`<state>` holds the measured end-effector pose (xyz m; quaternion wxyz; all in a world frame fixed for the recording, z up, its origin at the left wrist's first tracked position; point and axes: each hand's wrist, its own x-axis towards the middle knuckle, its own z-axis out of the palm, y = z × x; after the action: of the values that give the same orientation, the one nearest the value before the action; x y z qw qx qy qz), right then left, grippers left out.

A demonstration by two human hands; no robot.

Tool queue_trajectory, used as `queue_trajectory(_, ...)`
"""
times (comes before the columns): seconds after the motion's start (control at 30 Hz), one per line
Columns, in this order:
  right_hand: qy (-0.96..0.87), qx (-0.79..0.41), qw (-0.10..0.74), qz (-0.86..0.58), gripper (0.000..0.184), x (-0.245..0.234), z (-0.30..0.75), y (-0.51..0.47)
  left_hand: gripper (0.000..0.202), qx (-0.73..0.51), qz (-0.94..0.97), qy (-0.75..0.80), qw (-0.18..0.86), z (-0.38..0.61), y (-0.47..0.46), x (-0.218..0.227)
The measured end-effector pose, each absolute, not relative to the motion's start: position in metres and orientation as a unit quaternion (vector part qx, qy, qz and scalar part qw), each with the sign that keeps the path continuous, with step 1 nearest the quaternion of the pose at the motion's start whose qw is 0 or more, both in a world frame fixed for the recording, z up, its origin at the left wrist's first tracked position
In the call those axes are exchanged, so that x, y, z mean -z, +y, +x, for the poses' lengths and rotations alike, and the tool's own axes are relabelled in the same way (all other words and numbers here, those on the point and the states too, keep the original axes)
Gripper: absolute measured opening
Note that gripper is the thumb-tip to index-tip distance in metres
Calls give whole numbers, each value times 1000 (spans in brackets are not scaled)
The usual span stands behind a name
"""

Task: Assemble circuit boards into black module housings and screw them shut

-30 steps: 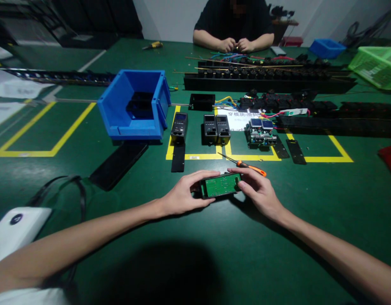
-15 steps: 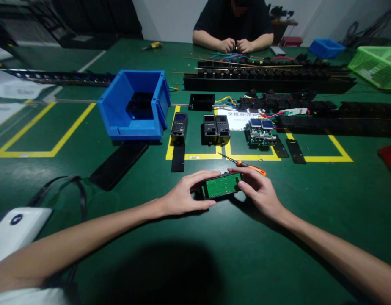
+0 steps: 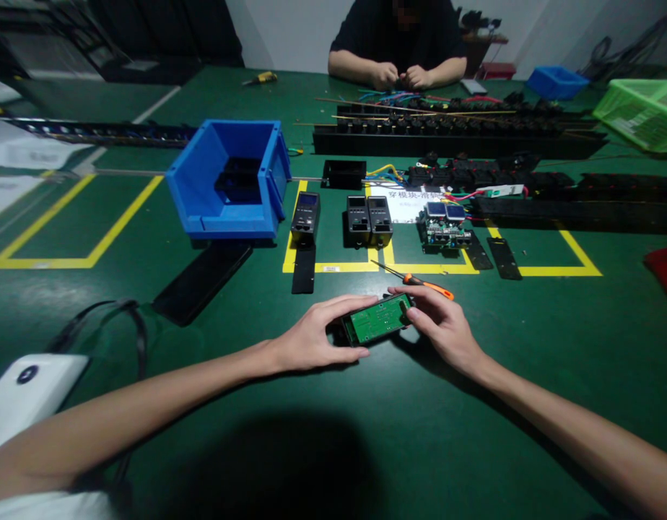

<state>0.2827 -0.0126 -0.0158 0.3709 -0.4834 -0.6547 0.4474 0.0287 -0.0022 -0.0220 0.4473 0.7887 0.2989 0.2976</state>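
Note:
Between my two hands is a black module housing [image 3: 360, 341] with a green circuit board [image 3: 380, 319] facing up inside it. My left hand [image 3: 325, 332] grips its left end, thumb along the near side and fingers along the far side. At the right end, my right hand [image 3: 439, 321] holds it with the thumb by the board's edge and the fingers behind. Just beyond lies a screwdriver [image 3: 428, 285] with an orange and black handle. Farther off are a black module [image 3: 305, 217] standing over a flat black cover [image 3: 304, 271], and a pair of similar modules [image 3: 369, 220].
A blue bin [image 3: 233, 224] with black housings stands left of the modules, a dark phone-like slab [image 3: 203, 282] before it. Bare circuit boards [image 3: 445, 227] and black plates [image 3: 504, 258] lie right. Long black rails [image 3: 452, 141] lie farther back; a person [image 3: 398, 50] sits opposite.
The housing with its green board has tilted slightly, its left end lower and nearer me. Both my hands keep their hold. The person opposite has shifted their fingers a little.

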Motion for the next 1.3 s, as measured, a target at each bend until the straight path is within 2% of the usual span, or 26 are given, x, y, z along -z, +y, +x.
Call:
queue_trajectory(0.37,-641,-477,389,-459,35,22,284,-13,71,-318,776,291,461,29,-2,23)
queue_trajectory(0.63,-651,-475,388,-447,40,23,285,-15,50,-306,704,350,538,31,-4,24)
queue_trajectory(0.9,-640,-505,396,-422,42,28,286,-14,45,-308,712,352,523,31,-4,22)
queue_trajectory(1.3,-673,-482,383,-410,40,27,286,-17,43,-311,732,345,499,32,-5,23)
